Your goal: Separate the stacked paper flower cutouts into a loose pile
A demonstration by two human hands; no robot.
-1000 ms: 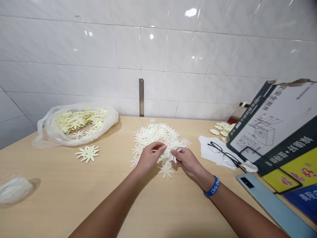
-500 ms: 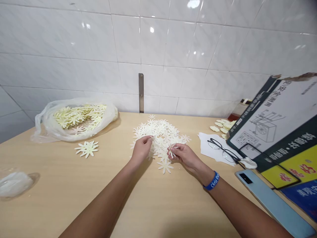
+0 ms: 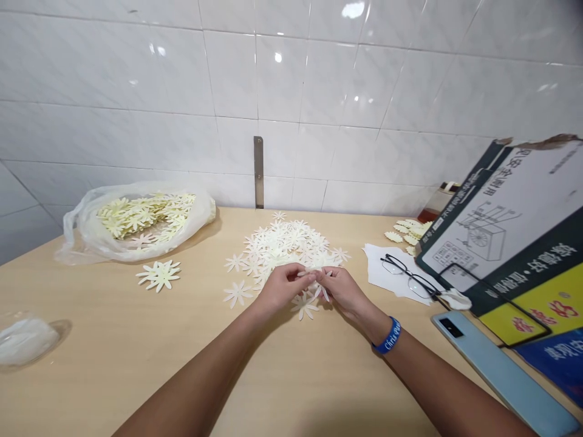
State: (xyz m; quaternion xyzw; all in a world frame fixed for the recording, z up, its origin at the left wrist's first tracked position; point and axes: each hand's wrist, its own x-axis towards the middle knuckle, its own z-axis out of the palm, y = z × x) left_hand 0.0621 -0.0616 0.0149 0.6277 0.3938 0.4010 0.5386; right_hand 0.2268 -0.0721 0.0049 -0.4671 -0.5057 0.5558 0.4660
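Note:
Over the front of a heap of white flower cutouts (image 3: 291,243), my two hands meet with their fingertips together. My right hand (image 3: 345,292) is closed in a pinch on a white paper-like flower (image 3: 322,291), whose petals poke out below the fingers. Closed too, my left hand (image 3: 283,286) pinches at the same flower from the left, thumb and forefinger touching it. One loose flower (image 3: 304,305) lies just beneath the hands, and another (image 3: 237,294) lies left of my left hand. A blue wristband (image 3: 388,335) circles my right wrist.
A clear plastic bag (image 3: 200,221) of yellowish flowers lies back left, with a small flower stack (image 3: 159,275) before it. To the right are glasses (image 3: 410,276) on white paper (image 3: 374,267), a light blue phone (image 3: 496,370) and a large printed box (image 3: 505,237). A tiled wall stands behind.
My left hand has moved right, from the heap to the flower in my right hand. Loose flowers now lie spread at the heap's left edge. The right hand has barely moved.

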